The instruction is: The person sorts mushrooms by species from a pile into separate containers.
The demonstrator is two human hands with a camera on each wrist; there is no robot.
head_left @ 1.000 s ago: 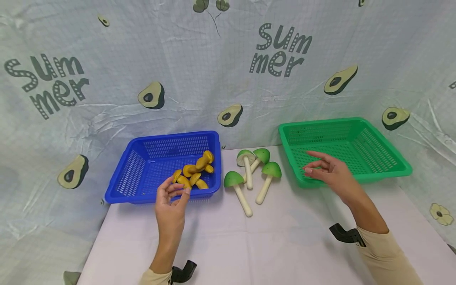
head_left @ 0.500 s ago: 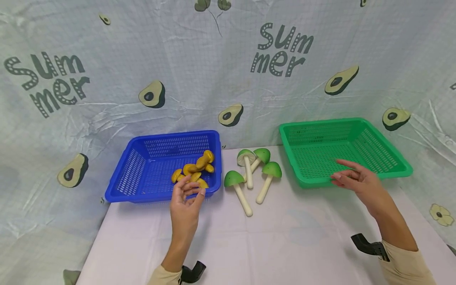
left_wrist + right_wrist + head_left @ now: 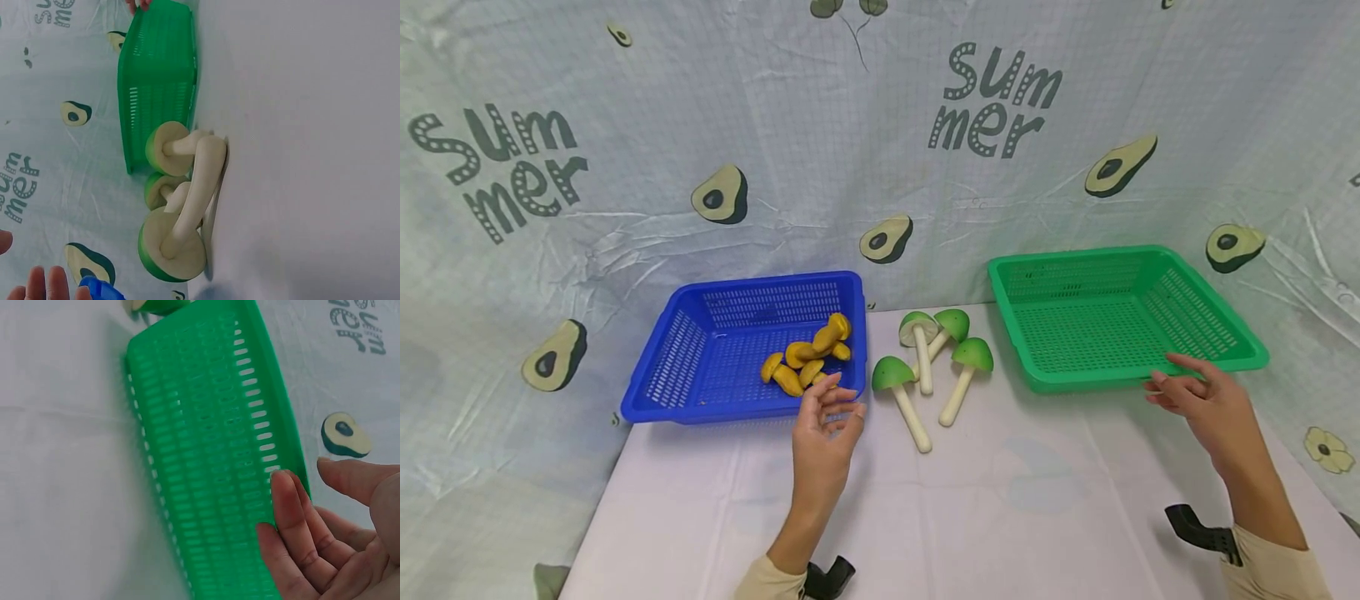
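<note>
My left hand [image 3: 826, 433] hovers at the front right corner of the blue basket [image 3: 700, 412], fingers loosely bent and holding nothing. Inside that basket lie several yellow-brown mushrooms [image 3: 786, 379], one partly covered by my fingers. Right of it, several green-capped mushrooms with long white stems [image 3: 912, 417] lie on the table; in the left wrist view a green-capped mushroom [image 3: 172, 247] lies close by. My right hand [image 3: 1213, 408], its fingers relaxed, is at the front rim of the green basket [image 3: 1022, 350]. In the right wrist view its fingers [image 3: 300, 531] overlap the slotted basket wall.
A white cloth covers the table [image 3: 985, 517]. Behind the baskets hangs a pale sheet [image 3: 805, 125] printed with avocados and lettering. A black wrist mount [image 3: 1198, 529] sits on the right sleeve, another wrist mount [image 3: 829, 577] on the left.
My left hand has moved right along the front of the blue basket, uncovering some yellow-brown mushrooms. My right hand has moved right and toward me, from over the green basket to its front rim.
</note>
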